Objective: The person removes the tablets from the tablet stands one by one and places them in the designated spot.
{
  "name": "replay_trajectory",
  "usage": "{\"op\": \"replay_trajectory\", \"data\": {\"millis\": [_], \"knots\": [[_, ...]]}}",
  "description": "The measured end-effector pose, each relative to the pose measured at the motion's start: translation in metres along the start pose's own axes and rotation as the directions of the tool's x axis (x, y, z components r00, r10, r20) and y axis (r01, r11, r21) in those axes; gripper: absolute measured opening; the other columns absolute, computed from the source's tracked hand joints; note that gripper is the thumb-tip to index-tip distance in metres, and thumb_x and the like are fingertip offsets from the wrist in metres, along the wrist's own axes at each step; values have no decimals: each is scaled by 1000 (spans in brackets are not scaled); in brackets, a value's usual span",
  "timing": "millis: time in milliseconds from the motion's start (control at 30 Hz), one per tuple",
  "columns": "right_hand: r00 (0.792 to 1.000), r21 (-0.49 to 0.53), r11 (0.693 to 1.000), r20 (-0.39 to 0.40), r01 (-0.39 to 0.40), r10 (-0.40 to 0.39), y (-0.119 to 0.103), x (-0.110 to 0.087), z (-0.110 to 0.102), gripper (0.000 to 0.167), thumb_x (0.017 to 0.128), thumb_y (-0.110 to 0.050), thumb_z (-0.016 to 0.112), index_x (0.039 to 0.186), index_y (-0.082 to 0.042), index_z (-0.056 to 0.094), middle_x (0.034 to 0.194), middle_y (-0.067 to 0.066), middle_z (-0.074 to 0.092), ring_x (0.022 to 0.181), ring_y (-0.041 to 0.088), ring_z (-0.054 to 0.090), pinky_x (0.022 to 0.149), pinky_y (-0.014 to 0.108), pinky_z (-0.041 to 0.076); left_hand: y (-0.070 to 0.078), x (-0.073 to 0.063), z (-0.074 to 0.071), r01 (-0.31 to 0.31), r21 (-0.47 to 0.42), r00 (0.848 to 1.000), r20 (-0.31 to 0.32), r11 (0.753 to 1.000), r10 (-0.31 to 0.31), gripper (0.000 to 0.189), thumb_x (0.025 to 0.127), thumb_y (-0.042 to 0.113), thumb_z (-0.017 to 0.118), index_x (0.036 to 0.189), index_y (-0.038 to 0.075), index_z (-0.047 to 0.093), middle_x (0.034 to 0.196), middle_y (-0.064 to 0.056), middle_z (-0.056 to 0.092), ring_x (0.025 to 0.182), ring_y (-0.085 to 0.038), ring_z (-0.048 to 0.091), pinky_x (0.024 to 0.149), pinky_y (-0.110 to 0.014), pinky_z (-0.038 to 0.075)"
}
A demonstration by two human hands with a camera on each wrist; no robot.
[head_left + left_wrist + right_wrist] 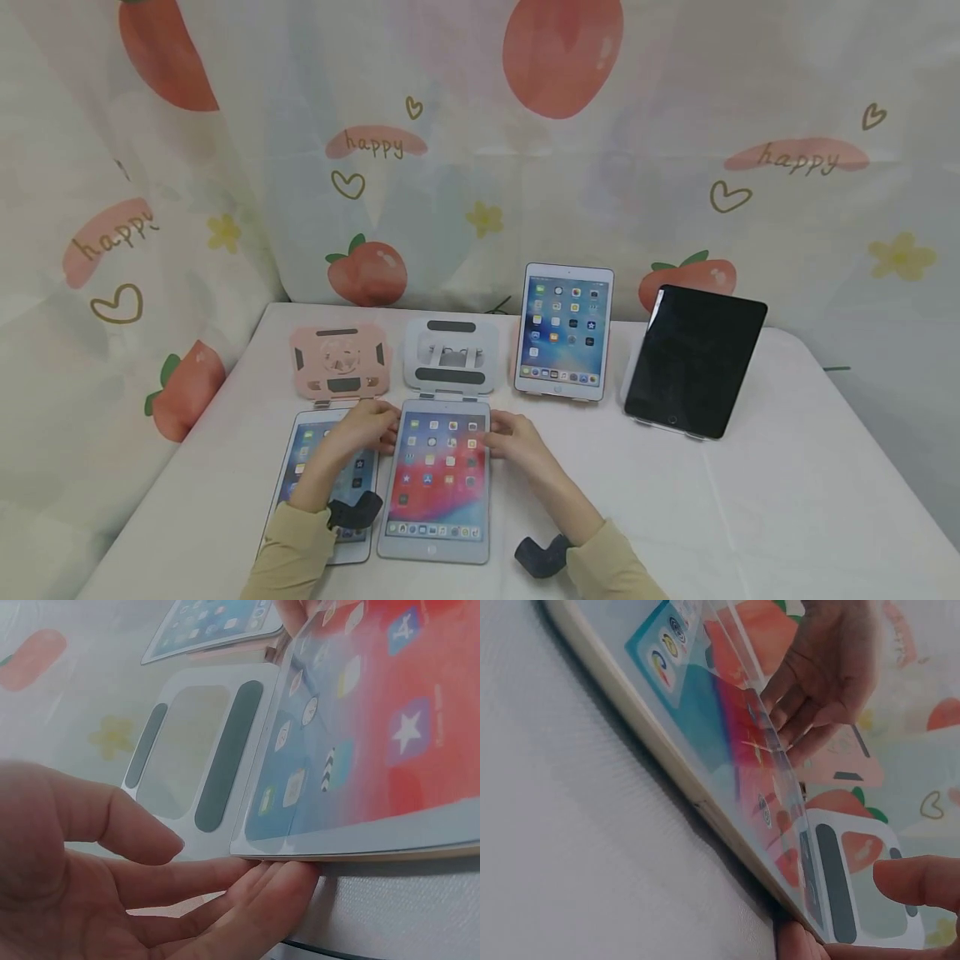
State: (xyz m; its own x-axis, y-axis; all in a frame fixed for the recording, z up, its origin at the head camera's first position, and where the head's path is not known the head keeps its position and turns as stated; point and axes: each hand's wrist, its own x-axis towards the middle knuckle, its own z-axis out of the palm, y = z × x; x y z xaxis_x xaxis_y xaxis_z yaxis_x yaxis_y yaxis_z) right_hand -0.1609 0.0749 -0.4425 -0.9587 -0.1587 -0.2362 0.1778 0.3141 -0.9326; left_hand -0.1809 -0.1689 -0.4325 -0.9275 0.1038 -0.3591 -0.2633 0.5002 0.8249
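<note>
A white tablet (437, 479) with a red and blue home screen lies face up on the table. Its top edge meets a white stand (452, 375) with dark pads. My left hand (369, 427) is at the tablet's upper left edge; in the left wrist view its fingertips (296, 874) touch the edge from below, thumb apart above the stand. On the opposite side, fingers of my right hand (517, 442) touch the upper right edge, and its thumb (915, 879) stands away from the glass. Under my left forearm lies another white tablet (303, 446), partly covered.
A pink stand (341, 362) opens above the left tablet. Further back, a lit tablet (566, 329) leans upright, and right of it a dark-screened tablet (697, 362) tilts on its stand. A printed fabric backdrop (442, 50) closes off the rear of the white table (787, 500).
</note>
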Motion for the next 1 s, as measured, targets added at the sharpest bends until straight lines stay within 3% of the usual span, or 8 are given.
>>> {"op": "replay_trajectory", "data": {"millis": [367, 600, 800, 1000], "knots": [[999, -17, 999, 24, 40, -40, 0, -2, -1, 49, 86, -12, 60, 129, 11, 52, 109, 24, 66, 97, 23, 64, 88, 42, 57, 4, -1, 3, 8, 27, 1000, -11, 1000, -8, 38, 100, 16, 43, 122, -12, 55, 99, -18, 62, 80, -18, 63, 68, -28, 58], [1000, -35, 999, 19, 7, -6, -3, -3, -2, 52, 87, -14, 61, 132, 10, 49, 112, 21, 65, 103, 26, 63, 92, 43, 55, 3, 0, 4, 8, 26, 1000, -16, 1000, -8, 38, 100, 16, 43, 124, -11, 54, 102, -19, 62, 84, -20, 62, 69, -28, 58], [1000, -48, 999, 12, -11, 11, -4, -4, -3, 56, 88, -15, 61, 135, 11, 45, 123, 26, 59, 112, 34, 60, 94, 45, 53, 2, -1, 4, 8, 39, 1000, -29, 999, -7, 39, 100, 16, 43, 125, -11, 54, 103, -20, 62, 85, -21, 63, 69, -29, 59], [1000, -48, 998, 15, -26, 27, -4, -5, -4, 58, 88, -17, 62, 136, 10, 44, 125, 27, 58, 109, 34, 62, 95, 46, 52, 2, -1, 5, 15, 57, 999, -36, 998, -13, 40, 98, 15, 43, 126, -11, 53, 107, -21, 63, 88, -21, 62, 71, -29, 59]]}}
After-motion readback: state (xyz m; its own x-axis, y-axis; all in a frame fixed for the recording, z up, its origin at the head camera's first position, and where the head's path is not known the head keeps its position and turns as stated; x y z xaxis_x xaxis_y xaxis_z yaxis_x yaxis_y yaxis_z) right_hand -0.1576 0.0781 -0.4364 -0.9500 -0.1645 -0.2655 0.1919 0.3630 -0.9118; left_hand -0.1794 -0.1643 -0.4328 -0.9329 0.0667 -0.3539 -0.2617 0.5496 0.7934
